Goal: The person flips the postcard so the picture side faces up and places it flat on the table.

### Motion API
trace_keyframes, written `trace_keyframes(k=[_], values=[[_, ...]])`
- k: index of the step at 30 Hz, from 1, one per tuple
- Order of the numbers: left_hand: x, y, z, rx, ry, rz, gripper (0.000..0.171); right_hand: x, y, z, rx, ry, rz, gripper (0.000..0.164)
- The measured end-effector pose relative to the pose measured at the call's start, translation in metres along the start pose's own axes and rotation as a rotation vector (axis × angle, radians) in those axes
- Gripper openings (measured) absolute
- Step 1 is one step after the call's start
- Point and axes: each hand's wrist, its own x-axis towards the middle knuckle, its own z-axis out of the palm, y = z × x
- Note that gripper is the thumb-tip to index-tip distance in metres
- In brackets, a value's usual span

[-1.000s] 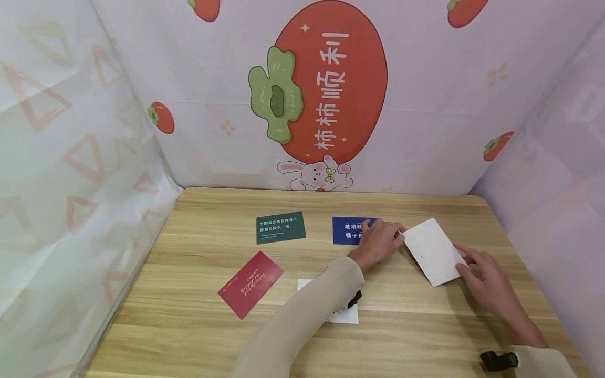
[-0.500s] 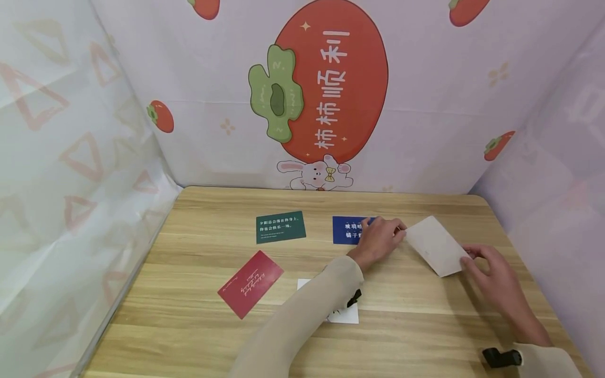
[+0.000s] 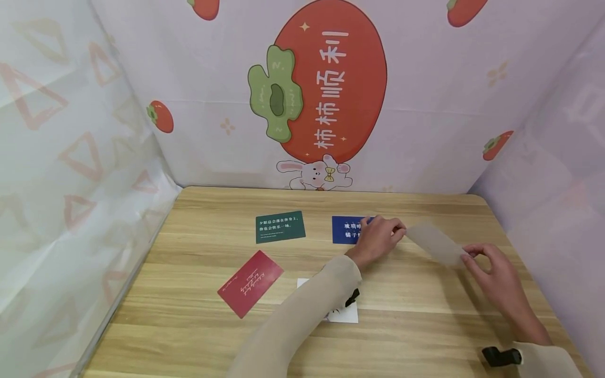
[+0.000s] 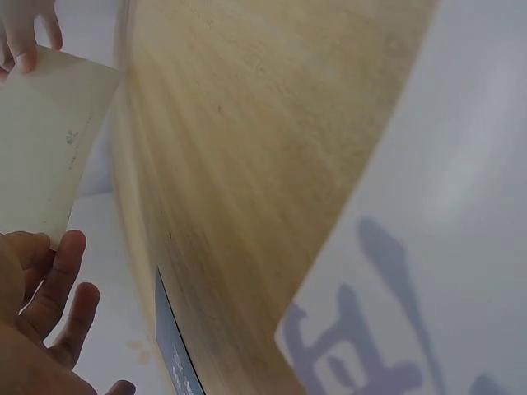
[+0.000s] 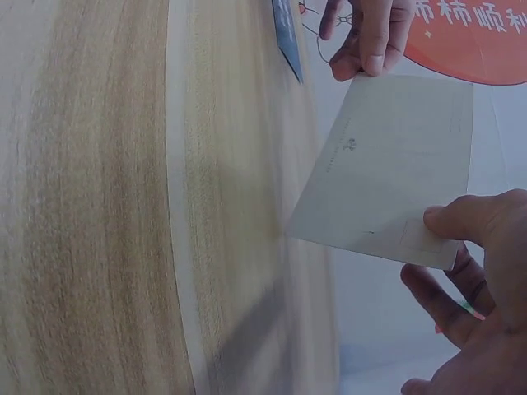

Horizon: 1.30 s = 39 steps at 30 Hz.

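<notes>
Both hands hold a pale card [image 3: 436, 243] tilted above the right part of the table. The left hand [image 3: 378, 237] pinches one corner, while thumb and fingers of the right hand [image 3: 493, 275] grip the opposite corner. Small grey print shows on the card [image 5: 387, 164] in both wrist views. Beneath the left hand lies a blue card [image 3: 347, 231] with white writing, partly covered by the hand. A white card [image 3: 348, 314] with dark marks is mostly hidden under the left sleeve.
A green card [image 3: 281, 227] and a tilted red card [image 3: 250, 284] lie on the left half of the wooden table [image 3: 156, 315]. Printed cloth [image 3: 203, 63] hangs behind the table and along both sides.
The held card has tipped, its broad face turning away until it looks narrower and darker in the head view. The right hand has risen slightly; the left hand has hardly moved.
</notes>
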Motion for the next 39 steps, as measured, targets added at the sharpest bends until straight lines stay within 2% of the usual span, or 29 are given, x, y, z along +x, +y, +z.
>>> trace_keyframes(k=[6, 12, 25, 31, 34, 39], values=[[0.0, -0.005, -0.001, 0.004, -0.025, 0.044, 0.023, -0.003, 0.002, 0.0, -0.004, 0.017, 0.003, 0.014], [0.0, -0.007, -0.004, -0.015, -0.067, 0.091, 0.023, -0.004, 0.003, -0.003, -0.028, -0.011, 0.046, 0.008], [0.0, -0.008, -0.003, -0.066, -0.125, 0.091, 0.021, -0.007, 0.011, 0.001, -0.014, -0.031, 0.018, 0.009], [0.002, -0.008, -0.003, -0.061, -0.161, 0.086, 0.021, -0.008, 0.014, 0.002, -0.024, -0.043, 0.022, 0.008], [0.002, -0.008, -0.004, -0.069, -0.175, 0.089, 0.019, -0.008, 0.017, 0.003, -0.052, -0.041, 0.005, 0.014], [0.001, -0.009, -0.004, -0.081, -0.195, 0.103, 0.016, -0.008, 0.019, 0.005, -0.162, -0.042, 0.003, 0.023]])
